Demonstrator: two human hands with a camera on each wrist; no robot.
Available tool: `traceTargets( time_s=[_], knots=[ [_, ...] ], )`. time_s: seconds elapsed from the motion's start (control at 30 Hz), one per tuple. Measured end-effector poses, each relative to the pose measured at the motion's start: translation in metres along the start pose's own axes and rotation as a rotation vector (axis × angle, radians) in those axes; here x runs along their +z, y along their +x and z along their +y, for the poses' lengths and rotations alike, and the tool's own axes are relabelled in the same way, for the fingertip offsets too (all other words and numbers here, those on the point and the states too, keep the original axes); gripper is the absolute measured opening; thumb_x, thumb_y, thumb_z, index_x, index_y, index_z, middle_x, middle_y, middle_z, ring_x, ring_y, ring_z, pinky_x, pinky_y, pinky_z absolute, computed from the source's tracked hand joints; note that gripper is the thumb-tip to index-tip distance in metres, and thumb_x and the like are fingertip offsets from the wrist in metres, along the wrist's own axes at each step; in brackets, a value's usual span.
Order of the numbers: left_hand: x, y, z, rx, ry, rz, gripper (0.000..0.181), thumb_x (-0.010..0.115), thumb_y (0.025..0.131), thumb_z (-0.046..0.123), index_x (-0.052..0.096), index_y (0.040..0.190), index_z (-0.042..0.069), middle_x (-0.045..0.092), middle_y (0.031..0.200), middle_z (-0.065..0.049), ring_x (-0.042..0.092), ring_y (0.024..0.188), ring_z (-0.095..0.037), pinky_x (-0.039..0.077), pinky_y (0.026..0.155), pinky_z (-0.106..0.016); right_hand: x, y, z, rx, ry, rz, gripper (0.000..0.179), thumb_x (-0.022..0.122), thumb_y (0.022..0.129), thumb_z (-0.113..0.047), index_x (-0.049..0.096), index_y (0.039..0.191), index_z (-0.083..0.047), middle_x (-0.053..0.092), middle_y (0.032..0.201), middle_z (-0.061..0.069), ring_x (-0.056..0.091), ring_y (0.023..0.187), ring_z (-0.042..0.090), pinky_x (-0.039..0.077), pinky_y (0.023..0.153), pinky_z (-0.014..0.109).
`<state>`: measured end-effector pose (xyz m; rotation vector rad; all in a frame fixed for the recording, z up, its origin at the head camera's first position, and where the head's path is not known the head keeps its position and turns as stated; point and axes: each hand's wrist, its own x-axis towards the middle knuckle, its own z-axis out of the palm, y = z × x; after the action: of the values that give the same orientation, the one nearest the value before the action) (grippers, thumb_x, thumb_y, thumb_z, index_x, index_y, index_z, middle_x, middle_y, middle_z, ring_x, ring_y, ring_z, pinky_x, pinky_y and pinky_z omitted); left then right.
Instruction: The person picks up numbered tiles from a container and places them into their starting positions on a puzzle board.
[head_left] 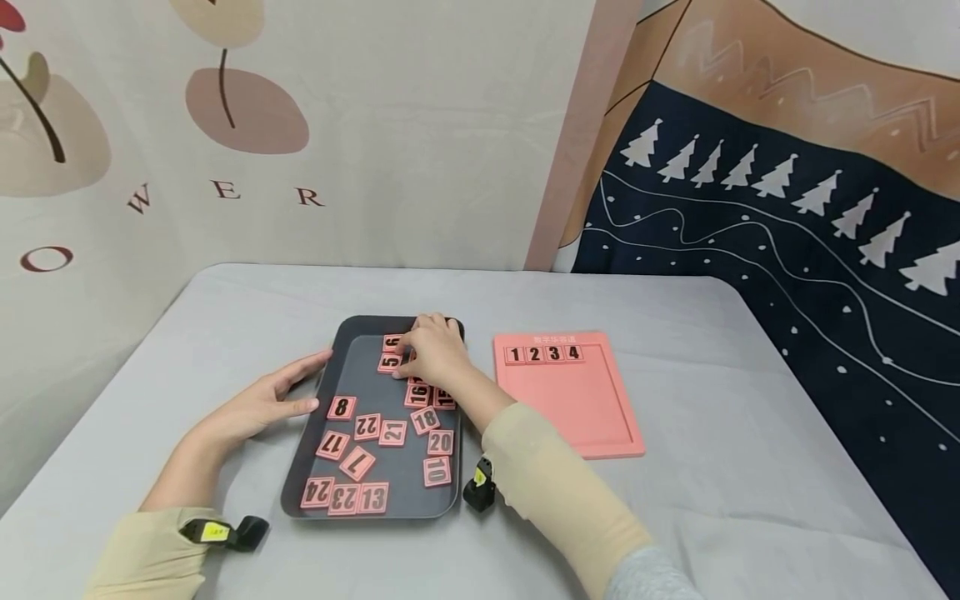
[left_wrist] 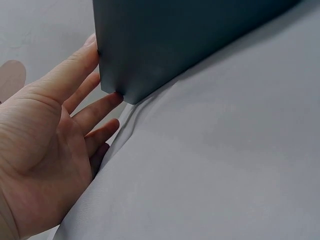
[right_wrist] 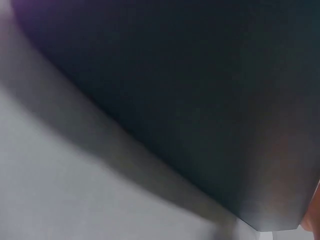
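In the head view a dark grey tray [head_left: 333, 392] holds pink number tiles, among them the 8 tile [head_left: 342, 407], the 22 tile [head_left: 367, 427] and the 24 tile [head_left: 317, 492]. My right hand [head_left: 438, 354] reaches over its far end, thumb and index finger beside the 5 tile [head_left: 388, 363] and the 6 tile [head_left: 392, 342]. Other tiles are partly covered by that hand, and whether it pinches one is unclear. Along the tray's left side, my left hand [head_left: 270, 398] has its fingers extended; in the left wrist view fingertips touch the tray's outer wall [left_wrist: 165, 45].
Right of the tray lies a pink puzzle board [head_left: 566, 408], with tiles 1, 2, 3 and 4 [head_left: 573, 353] along its top row. A white cloth [head_left: 712, 400] covers the table. Printed curtains hang behind. The tray's dark side fills much of the right wrist view.
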<state>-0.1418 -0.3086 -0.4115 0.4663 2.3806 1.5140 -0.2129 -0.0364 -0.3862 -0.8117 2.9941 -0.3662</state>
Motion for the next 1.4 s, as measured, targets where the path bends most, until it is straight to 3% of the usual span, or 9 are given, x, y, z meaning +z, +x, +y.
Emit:
traceTargets(
  time_s=[0.4,0.77,0.97,1.2,1.4],
  knots=[
    [0.001,0.003,-0.002,0.013,0.003,-0.007,0.069,0.064,0.092,0.01,0.028,0.151,0.007,0.024,0.154,-0.017,0.012,0.14,-0.04,0.009,0.105,-0.063,-0.002,-0.009,0.006,-0.003,0.077,0.128,0.029,0.075,0.077,-0.051,0.073,0.099,-0.031,0.046,0.098,-0.009,0.037,0.092,0.013,0.027,0.082,0.033],
    [0.001,0.001,-0.001,0.003,0.01,-0.003,0.07,0.065,0.092,0.011,0.027,0.151,0.006,0.023,0.154,-0.018,0.011,0.14,-0.041,0.009,0.105,-0.064,-0.012,-0.033,0.008,-0.007,0.153,0.29,0.033,0.079,0.073,-0.05,0.074,0.096,-0.028,0.038,0.09,-0.006,0.032,0.09,0.015,0.023,0.079,0.035],
    [0.0,0.0,-0.003,0.013,0.016,-0.004,0.069,0.064,0.092,0.01,0.028,0.151,0.008,0.024,0.154,-0.016,0.013,0.14,-0.038,0.01,0.105,-0.062,-0.019,-0.047,0.019,-0.016,0.236,0.359,0.031,0.083,0.071,-0.044,0.074,0.093,-0.024,0.036,0.09,-0.004,0.033,0.09,0.017,0.022,0.078,0.037],
    [0.0,-0.001,-0.003,0.018,0.03,-0.003,0.068,0.063,0.093,0.011,0.028,0.151,0.01,0.025,0.154,-0.014,0.014,0.14,-0.036,0.015,0.109,-0.051,-0.031,-0.068,0.035,0.006,0.291,0.434,0.032,0.087,0.066,-0.038,0.075,0.09,-0.02,0.047,0.096,-0.003,0.039,0.092,0.018,0.026,0.081,0.041],
    [0.0,0.0,-0.003,0.022,0.022,-0.006,0.069,0.063,0.093,0.01,0.028,0.151,0.01,0.024,0.154,-0.015,0.013,0.14,-0.038,0.012,0.106,-0.06,-0.04,-0.09,0.054,0.058,0.34,0.514,0.032,0.09,0.064,-0.032,0.075,0.087,-0.017,0.049,0.094,-0.002,0.04,0.093,0.02,0.026,0.083,0.043]
  ],
)
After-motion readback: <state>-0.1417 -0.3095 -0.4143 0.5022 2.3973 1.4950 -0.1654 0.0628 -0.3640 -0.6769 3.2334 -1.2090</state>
